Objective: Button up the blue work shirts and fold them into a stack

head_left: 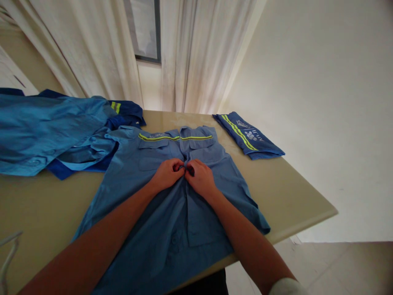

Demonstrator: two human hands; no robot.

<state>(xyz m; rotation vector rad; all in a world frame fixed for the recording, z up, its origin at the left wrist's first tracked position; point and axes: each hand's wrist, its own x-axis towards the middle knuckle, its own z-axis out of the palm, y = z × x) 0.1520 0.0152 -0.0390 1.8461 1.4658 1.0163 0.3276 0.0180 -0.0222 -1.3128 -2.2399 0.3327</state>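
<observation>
A blue work shirt (147, 229) with yellow reflective strips across the chest lies spread on the table, its collar end away from me. My left hand (168, 174) pinches the front placket near the chest pockets. Right beside it, my right hand (201, 176) grips the other edge of the same placket, fingertips almost touching the left ones. Below the hands the front hangs partly apart, and a few buttons show near the hem. The button or buttonhole between my fingers is hidden.
A heap of blue garments (49, 127) lies at the left. A folded dark blue garment (248, 135) with a yellow strip rests at the right back of the table (294, 192). A white hanger-like wire (10, 254) shows at the lower left. Curtains (202, 53) hang behind.
</observation>
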